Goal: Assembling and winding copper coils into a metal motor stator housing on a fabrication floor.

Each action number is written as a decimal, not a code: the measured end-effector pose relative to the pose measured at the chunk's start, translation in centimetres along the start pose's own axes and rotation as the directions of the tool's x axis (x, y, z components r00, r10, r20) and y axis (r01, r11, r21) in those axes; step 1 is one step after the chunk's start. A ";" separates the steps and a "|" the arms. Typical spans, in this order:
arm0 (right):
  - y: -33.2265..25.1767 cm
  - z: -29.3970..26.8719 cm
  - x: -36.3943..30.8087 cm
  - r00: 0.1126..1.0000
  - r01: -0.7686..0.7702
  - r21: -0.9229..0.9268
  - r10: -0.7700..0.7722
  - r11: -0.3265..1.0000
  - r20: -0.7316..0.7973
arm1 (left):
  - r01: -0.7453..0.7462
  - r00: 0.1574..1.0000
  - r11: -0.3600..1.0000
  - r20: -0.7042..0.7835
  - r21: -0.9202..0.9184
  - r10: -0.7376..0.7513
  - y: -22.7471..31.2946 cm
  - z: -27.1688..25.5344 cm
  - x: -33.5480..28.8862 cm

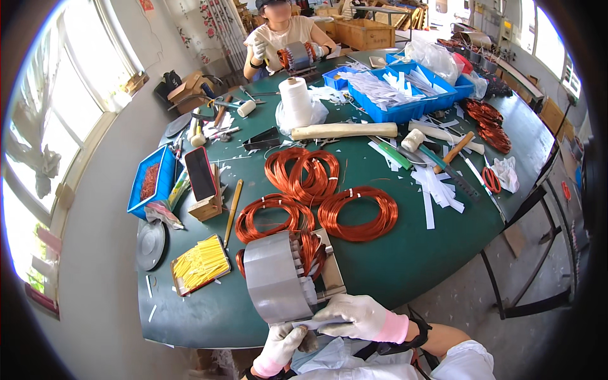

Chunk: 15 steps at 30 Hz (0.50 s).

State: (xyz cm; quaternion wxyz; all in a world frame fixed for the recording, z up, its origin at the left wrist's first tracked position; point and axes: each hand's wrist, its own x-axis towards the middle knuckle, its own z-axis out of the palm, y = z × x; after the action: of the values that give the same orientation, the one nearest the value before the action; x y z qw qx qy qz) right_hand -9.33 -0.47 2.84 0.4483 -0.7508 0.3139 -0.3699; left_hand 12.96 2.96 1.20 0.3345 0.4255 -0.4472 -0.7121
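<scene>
A motor stator (273, 278), a grey metal cylinder with copper windings (311, 252) in its slots, lies on its side at the table's near edge. White paper slips stick out along its slotted end. Both my hands wear pale gloves with pink cuffs. My right hand (358, 316) is closed on a white paper strip (322, 322), just below the stator's near end. My left hand (282, 347) pinches the strip's other end, its fingertips partly hidden. Three coils of copper wire (361, 215) lie beyond the stator, some overlapping.
A tray of yellow sticks (201, 265), a phone on a wooden stand (202, 177) and a blue bin (152, 180) stand left. Thread spool (296, 101), mallet (415, 140), scissors (491, 180) and blue paper bins (396, 95) lie farther off. Across the table a person (278, 38) handles another stator.
</scene>
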 end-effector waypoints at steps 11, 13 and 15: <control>2.8 -7.0 2.7 0.838 -0.407 0.206 0.454 0.890 -0.303 | -0.298 0.681 0.660 -0.330 0.690 0.653 -0.5 -3.4 0.9; 3.9 -6.4 3.9 0.856 -0.413 0.158 0.442 0.897 -0.269 | -0.188 0.762 0.559 -0.239 0.808 0.602 -1.5 -4.5 2.0; 4.3 -5.6 4.7 0.948 -0.251 0.075 0.261 0.965 -0.180 | -0.124 0.876 0.646 -0.223 0.753 0.427 -2.4 -5.4 1.9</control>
State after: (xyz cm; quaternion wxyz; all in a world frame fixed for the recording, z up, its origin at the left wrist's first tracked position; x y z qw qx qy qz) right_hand -12.12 -8.49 2.04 0.4800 -0.6535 0.4401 -0.3859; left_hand 16.77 0.31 -2.90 0.3276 0.5766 -0.6759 -0.3216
